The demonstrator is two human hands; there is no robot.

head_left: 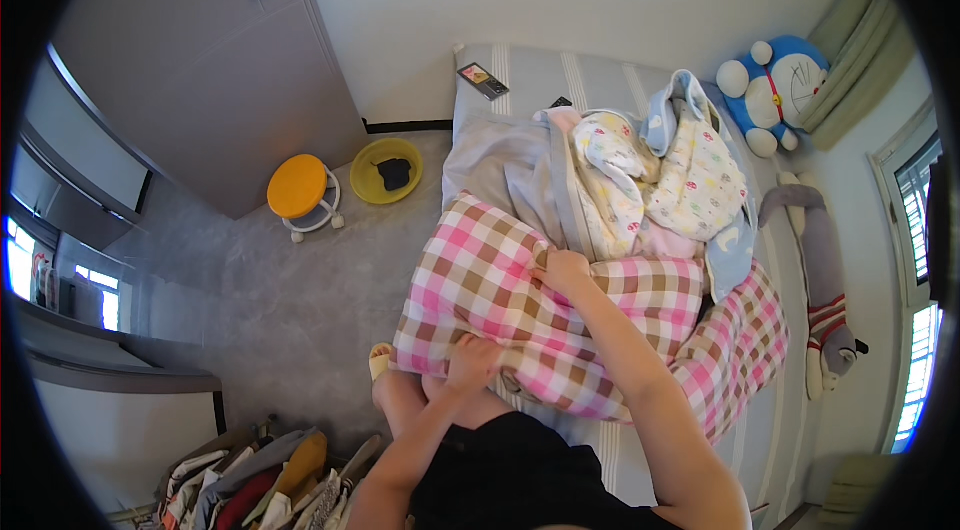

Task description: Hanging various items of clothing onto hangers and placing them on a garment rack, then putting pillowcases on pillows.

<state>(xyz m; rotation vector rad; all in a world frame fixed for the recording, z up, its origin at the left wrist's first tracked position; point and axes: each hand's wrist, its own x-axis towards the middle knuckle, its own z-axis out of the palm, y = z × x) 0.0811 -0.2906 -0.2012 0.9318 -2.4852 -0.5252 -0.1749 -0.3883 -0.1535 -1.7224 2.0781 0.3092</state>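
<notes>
A pink, brown and white checked quilt point(480, 260) lies bunched across the near part of the bed. My left hand point(474, 362) is closed on its near left edge, just above my knees. Farther in and to the right, my right hand point(563, 272) grips a fold near the quilt's upper edge, its fingers curled into the cloth. Just beyond it is a heap of patterned white and pale blue bedding point(690, 185). Grey cloth point(510, 165) spreads to the left of that heap.
On the bed point(610, 75) lie a phone-like device point(483, 81), a blue plush toy point(775, 95) and a long grey plush point(822, 260). A yellow stool point(298, 187) and yellow basin point(410, 192) stand on the floor at left. Clothes point(270, 480) hang at lower left.
</notes>
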